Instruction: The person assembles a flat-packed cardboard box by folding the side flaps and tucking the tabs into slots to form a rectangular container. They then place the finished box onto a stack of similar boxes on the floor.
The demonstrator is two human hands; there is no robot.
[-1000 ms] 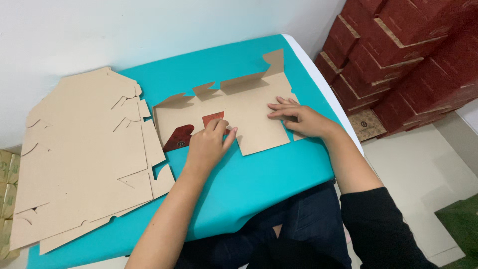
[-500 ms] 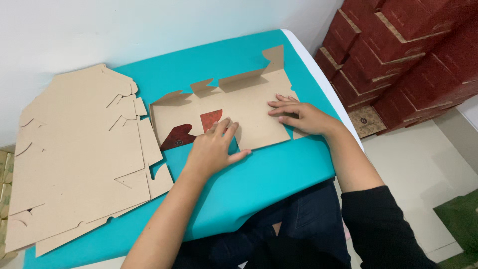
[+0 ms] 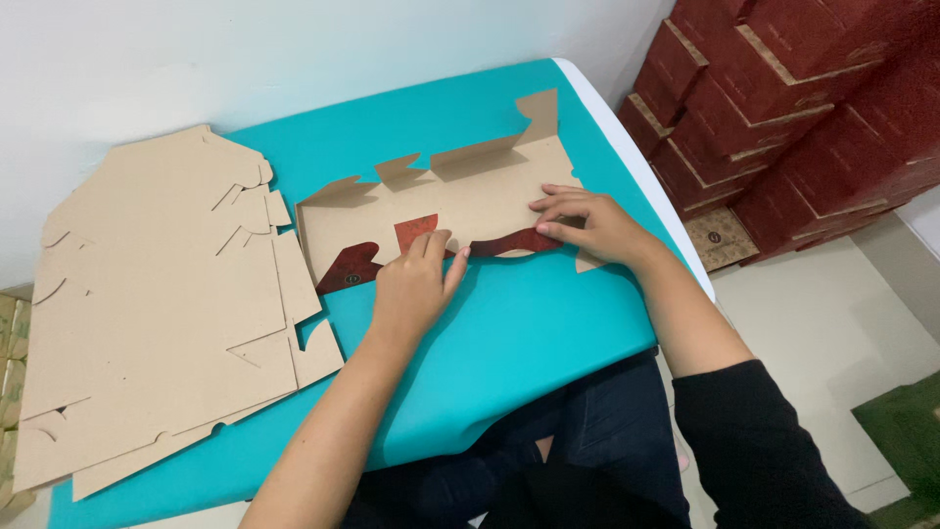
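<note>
A flat die-cut cardboard box blank (image 3: 460, 201) lies on the turquoise table (image 3: 509, 333), brown side up, with several raised tabs along its far edge. Its near edge is folded up, showing a dark red printed underside (image 3: 509, 242). My left hand (image 3: 416, 284) presses flat on the blank's near edge at its left-middle, fingers together. My right hand (image 3: 587, 223) presses on the blank's right part, fingertips on the folded red strip.
A stack of flat brown cardboard blanks (image 3: 157, 304) covers the table's left side. Stacked dark red boxes (image 3: 793, 108) stand on the floor at the right, past the table's white edge. A white wall runs behind the table.
The blank's near edge has been folded up, so a long red strip now shows between my hands. Both hands shifted slightly along that edge.
</note>
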